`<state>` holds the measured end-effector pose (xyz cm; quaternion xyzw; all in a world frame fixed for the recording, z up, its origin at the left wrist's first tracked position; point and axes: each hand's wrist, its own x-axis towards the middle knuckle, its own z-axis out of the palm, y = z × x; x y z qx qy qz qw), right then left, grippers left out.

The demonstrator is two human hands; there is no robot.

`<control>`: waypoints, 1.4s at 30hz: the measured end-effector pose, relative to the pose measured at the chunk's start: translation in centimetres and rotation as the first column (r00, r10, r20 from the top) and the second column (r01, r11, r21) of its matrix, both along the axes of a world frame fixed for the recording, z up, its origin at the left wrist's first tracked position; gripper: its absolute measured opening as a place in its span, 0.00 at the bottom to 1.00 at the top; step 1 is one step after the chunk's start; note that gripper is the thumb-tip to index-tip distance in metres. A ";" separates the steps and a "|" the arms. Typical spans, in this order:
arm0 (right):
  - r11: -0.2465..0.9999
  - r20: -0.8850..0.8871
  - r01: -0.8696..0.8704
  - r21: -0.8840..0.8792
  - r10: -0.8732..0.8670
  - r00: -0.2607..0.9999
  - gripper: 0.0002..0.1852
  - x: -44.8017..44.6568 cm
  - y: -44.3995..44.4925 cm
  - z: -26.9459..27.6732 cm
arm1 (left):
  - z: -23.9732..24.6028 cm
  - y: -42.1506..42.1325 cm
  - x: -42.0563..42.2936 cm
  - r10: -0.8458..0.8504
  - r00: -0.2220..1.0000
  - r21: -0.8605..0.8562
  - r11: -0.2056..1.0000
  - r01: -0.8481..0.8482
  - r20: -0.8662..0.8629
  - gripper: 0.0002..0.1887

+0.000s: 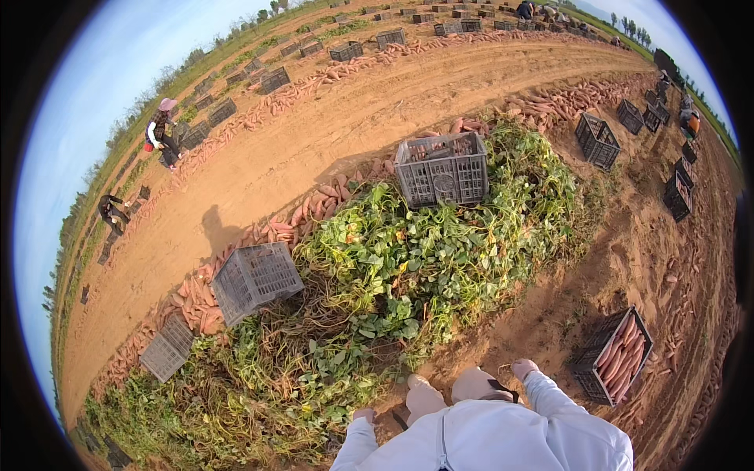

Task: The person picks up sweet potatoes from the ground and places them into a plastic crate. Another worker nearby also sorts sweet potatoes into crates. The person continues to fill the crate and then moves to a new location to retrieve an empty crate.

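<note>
My left hand (364, 414) hangs low beside my leg, over the edge of the cut vines; its fingers are too small to read. My right hand (523, 368) is in front of my right leg, its fingers seemingly curled, and what it may hold cannot be made out. To its right stands a black plastic crate (612, 356) filled with sweet potatoes (622, 359). Ahead of me lies a heap of green sweet potato vines (412, 259). A grey plastic crate (442, 171) stands upright on its far part, and another crate (256, 279) sits tilted at its left edge.
A long row of sweet potatoes (197, 303) runs behind the vines, with a further crate (168, 348) at the left. Bare soil tracks (365, 118) lie beyond. A person in a pink hat (162, 132) and a bending person (112, 212) are far left; more crates (598, 141) stand at right.
</note>
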<state>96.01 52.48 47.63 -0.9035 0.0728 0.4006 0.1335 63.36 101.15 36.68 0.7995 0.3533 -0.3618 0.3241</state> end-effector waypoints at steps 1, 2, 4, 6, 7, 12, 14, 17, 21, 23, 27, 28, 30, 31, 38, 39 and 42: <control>0.978 0.110 -0.074 0.196 0.053 0.993 0.22 1.5 4.0 2.5 | -0.4 0.9 1.8 -0.028 0.999 -0.023 0.999 0.029 0.014 0.14; 0.954 0.187 -0.056 0.294 0.000 0.982 0.21 2.3 9.2 6.3 | -0.4 2.8 3.5 -0.311 0.950 0.201 0.928 0.313 -0.043 0.15; 0.902 0.384 -0.262 0.342 0.120 0.915 0.18 4.6 12.6 9.4 | 0.5 1.9 9.9 0.011 0.988 0.034 0.999 -0.016 0.154 0.15; 0.849 0.442 -0.394 0.352 0.220 0.869 0.17 5.7 17.3 10.2 | 1.2 4.8 10.8 0.565 0.782 -0.141 0.824 -0.549 0.262 0.17; 0.863 0.452 -0.415 0.288 0.260 0.854 0.17 7.2 16.7 9.7 | 3.0 2.3 14.9 0.642 0.727 -0.243 0.767 -0.594 0.246 0.18; 0.933 0.214 -0.306 0.187 0.266 0.940 0.15 15.8 22.6 3.8 | 4.6 4.4 14.5 0.702 0.646 -0.240 0.711 -0.661 0.298 0.19; 0.915 0.218 -0.377 0.147 0.342 0.914 0.16 22.0 25.1 -0.1 | 1.4 4.5 9.7 0.780 0.605 -0.158 0.625 -0.764 0.161 0.19; 0.761 0.256 -0.642 -0.096 0.642 0.722 0.24 37.3 30.3 2.7 | 6.3 0.6 12.1 0.981 -0.016 -0.318 -0.078 -0.945 -0.193 0.17; 0.779 0.358 -0.520 -0.350 0.624 0.695 0.34 61.7 41.3 3.8 | 9.8 2.5 21.4 0.987 0.071 -0.280 0.028 -0.959 -0.147 0.17; 0.771 0.469 -0.419 -0.480 0.629 0.620 0.33 71.0 43.8 3.0 | 10.2 3.4 26.2 0.982 0.123 -0.268 0.081 -0.960 -0.144 0.17; 0.739 0.295 -0.465 -0.488 0.641 0.709 0.27 78.8 43.9 1.1 | 11.2 5.0 33.0 0.964 0.219 -0.264 0.174 -0.949 -0.152 0.17; 0.817 0.109 -0.469 -0.335 0.528 0.842 0.31 80.8 42.3 -1.5 | 11.3 5.7 35.1 0.957 0.245 -0.278 0.197 -0.940 -0.152 0.17; 0.756 0.477 -0.466 -0.461 0.653 0.588 0.25 75.9 39.3 -6.8 | 12.1 6.5 37.6 0.947 0.286 -0.286 0.236 -0.929 -0.148 0.17; 0.671 0.389 -0.627 -0.397 0.741 0.547 0.24 73.3 37.1 -8.9 | 12.3 7.1 38.5 0.943 0.300 -0.293 0.250 -0.923 -0.141 0.17; 0.788 0.819 -0.534 -0.307 0.504 0.273 0.33 70.2 35.3 -8.7 | 13.8 7.0 43.6 0.923 0.356 -0.322 0.295 -0.899 -0.147 0.17; 0.808 0.748 -0.452 -0.378 0.555 0.364 0.40 73.3 37.9 -6.1 | 14.1 6.6 44.0 0.919 0.360 -0.319 0.298 -0.900 -0.158 0.17; 0.789 0.446 -0.488 -0.373 0.614 0.652 0.32 81.7 38.9 -5.1 | 12.9 5.3 43.6 0.855 0.472 -0.332 0.391 -0.859 -0.215 0.17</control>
